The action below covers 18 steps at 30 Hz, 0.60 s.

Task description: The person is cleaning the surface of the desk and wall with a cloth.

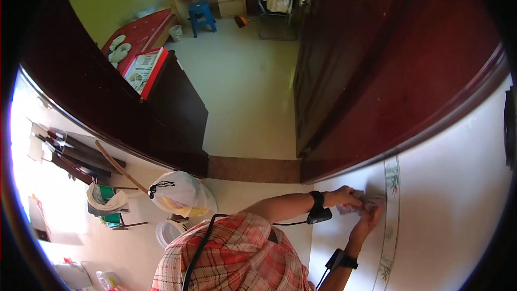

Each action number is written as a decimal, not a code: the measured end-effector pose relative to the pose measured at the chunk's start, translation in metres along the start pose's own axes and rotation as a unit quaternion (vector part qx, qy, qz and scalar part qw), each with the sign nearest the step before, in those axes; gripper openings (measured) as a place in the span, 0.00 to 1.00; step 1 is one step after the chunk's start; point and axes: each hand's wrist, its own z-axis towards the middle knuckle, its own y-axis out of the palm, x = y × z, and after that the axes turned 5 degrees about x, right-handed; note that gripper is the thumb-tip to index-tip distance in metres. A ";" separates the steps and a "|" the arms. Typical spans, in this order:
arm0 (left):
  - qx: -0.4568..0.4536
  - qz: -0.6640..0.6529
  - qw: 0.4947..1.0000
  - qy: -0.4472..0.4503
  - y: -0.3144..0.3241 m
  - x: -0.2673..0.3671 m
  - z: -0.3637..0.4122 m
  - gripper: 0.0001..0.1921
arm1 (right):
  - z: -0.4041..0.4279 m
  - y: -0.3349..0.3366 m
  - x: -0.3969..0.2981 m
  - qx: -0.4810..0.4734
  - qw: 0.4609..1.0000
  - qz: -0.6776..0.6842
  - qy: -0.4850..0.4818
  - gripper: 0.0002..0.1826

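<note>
Both hands hold a crumpled greyish-pink cloth [374, 199] beside the white tiled wall [440, 210]. My left hand [346, 196] grips the cloth from the left, its thumb laid over the fabric. From below, my right hand [369, 216] has its fingers closed around the cloth's lower side. One end of the cloth reaches a decorative tile strip [391, 178] printed with bamboo; whether it touches the wall is hard to tell. Each wrist wears a black strap with a small device and a cable. Folds of cloth hide some fingertips.
A dark red door frame [420, 68] and open door [323, 72] stand ahead, above a brown stone threshold [254, 169]. At left are a tied white plastic bag [181, 190], a plastic bucket [169, 232], a wooden stick [121, 165] and a green chair [107, 192].
</note>
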 end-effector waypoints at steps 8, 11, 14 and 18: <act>0.119 -0.204 0.972 -0.011 0.018 0.029 0.014 0.26 | -0.002 0.030 -0.016 0.129 0.989 -0.055 -0.053 0.34; 0.005 -0.285 0.954 0.093 0.021 0.021 0.021 0.23 | 0.010 0.030 -0.011 0.099 0.985 -0.121 -0.072 0.33; 0.136 -0.117 0.977 0.116 0.030 0.010 0.028 0.22 | 0.014 0.014 -0.003 0.077 0.977 -0.179 -0.089 0.33; 0.244 -0.112 0.960 0.080 0.045 -0.002 0.049 0.13 | 0.012 0.008 0.005 0.060 0.982 -0.157 -0.085 0.32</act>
